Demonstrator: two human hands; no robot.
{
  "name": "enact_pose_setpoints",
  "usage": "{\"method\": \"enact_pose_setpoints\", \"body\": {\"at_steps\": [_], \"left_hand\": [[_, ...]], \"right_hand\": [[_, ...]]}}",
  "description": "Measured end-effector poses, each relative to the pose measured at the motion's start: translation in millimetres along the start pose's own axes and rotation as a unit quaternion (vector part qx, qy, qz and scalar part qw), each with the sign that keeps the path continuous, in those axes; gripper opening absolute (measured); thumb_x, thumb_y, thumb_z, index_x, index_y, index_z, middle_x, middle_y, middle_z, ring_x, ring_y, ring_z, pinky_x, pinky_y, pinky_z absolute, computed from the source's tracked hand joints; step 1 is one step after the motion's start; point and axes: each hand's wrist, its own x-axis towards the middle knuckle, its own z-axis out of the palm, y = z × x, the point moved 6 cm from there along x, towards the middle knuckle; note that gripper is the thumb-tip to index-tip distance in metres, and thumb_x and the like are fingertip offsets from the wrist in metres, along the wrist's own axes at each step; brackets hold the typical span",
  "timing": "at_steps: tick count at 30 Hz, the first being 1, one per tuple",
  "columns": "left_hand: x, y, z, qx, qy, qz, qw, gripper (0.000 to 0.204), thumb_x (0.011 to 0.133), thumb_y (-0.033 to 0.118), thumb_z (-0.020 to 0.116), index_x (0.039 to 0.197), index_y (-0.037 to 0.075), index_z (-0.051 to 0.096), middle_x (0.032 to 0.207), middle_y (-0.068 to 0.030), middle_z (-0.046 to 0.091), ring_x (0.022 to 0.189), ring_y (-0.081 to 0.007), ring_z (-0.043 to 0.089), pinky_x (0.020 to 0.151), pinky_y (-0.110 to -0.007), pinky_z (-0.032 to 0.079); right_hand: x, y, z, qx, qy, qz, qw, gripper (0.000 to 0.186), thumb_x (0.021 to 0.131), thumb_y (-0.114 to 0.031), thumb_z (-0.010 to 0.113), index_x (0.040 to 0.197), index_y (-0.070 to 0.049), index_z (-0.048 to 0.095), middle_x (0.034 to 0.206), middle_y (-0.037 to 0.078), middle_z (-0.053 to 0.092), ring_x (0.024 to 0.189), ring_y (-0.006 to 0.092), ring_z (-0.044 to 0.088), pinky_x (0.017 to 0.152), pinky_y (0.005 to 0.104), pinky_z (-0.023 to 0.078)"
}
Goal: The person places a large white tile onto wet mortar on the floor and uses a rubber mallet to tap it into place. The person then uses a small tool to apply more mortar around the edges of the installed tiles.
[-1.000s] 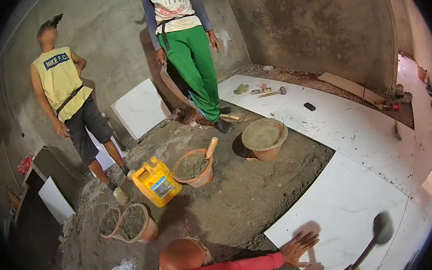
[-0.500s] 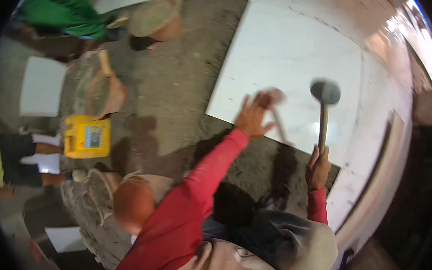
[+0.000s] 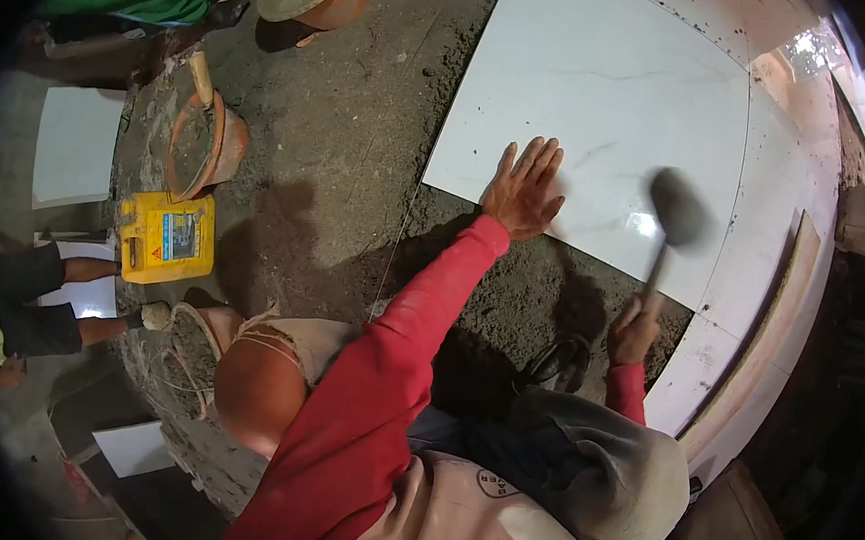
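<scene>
My left hand (image 3: 525, 191) lies flat on the near edge of a large white tile (image 3: 600, 88), fingers stretched out and thumb apart. In my right hand (image 3: 635, 334) is the handle of a mallet (image 3: 677, 206). Its dark, rounded head is smeared by motion over the right part of the tile; whether it touches the surface I cannot tell. Rough grey mortar (image 3: 496, 311) shows along the tile's near side, below both hands.
A yellow jerrycan (image 3: 168, 238) and an orange bucket (image 3: 228, 144) with a wooden handle sticking out stand left. Another mortar-filled bucket (image 3: 328, 1) is farther off. A wooden strip (image 3: 758, 332) lies at right. One person in dark shorts (image 3: 33, 298) and another in green (image 3: 133, 5) are nearby.
The mallet head has swung down and slightly right, closer to the tile. My left hand stays at the tile's edge. The whole view has shifted a little.
</scene>
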Motion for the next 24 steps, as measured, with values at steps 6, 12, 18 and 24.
{"method": "enact_pose_setpoints", "body": {"at_steps": [6,12,18,24], "left_hand": [[-4.1,-15.5,5.6,-0.036,0.013,0.018,0.999,0.071,0.095,0.047,0.041,0.150,0.005,0.025,0.157,-0.0121,0.022,0.146,-0.0293,0.018,0.118,-0.052,0.014],[10.5,10.5,9.4,-0.046,0.006,0.011,0.999,0.069,0.091,0.033,0.053,0.149,0.006,0.028,0.155,-0.0108,0.028,0.145,-0.0264,0.022,0.118,-0.050,0.016],[23.0,-2.3,12.1,-0.024,-0.003,0.020,1.000,0.059,0.099,0.031,0.036,0.153,0.011,0.020,0.159,-0.0060,0.021,0.146,-0.0227,0.020,0.120,-0.046,0.014],[16.7,-6.3,11.5,0.026,-0.010,0.004,1.000,0.056,0.101,0.031,0.030,0.153,0.012,0.019,0.159,-0.0041,0.021,0.147,-0.0215,0.016,0.120,-0.043,0.012]], "right_hand": [[12.7,-70.6,-41.4,0.058,0.023,0.033,0.997,0.016,0.098,-0.016,0.049,0.102,-0.001,0.053,0.062,0.013,0.056,0.051,0.0273,0.058,0.047,0.0363,0.043],[-10.7,13.9,4.0,-0.045,-0.120,0.111,0.986,0.023,0.094,-0.025,0.058,0.103,-0.005,0.051,0.072,0.024,0.060,0.067,0.0474,0.059,0.056,0.0532,0.046],[-10.6,-13.0,-12.9,0.022,-0.061,0.055,0.996,0.027,0.095,-0.030,0.055,0.100,-0.006,0.043,0.065,0.024,0.059,0.063,0.0461,0.060,0.053,0.0558,0.044],[-10.9,-51.3,-35.6,0.116,-0.027,0.004,0.993,0.027,0.096,-0.031,0.054,0.100,-0.007,0.043,0.065,0.021,0.059,0.062,0.0447,0.061,0.052,0.0545,0.045]]}}
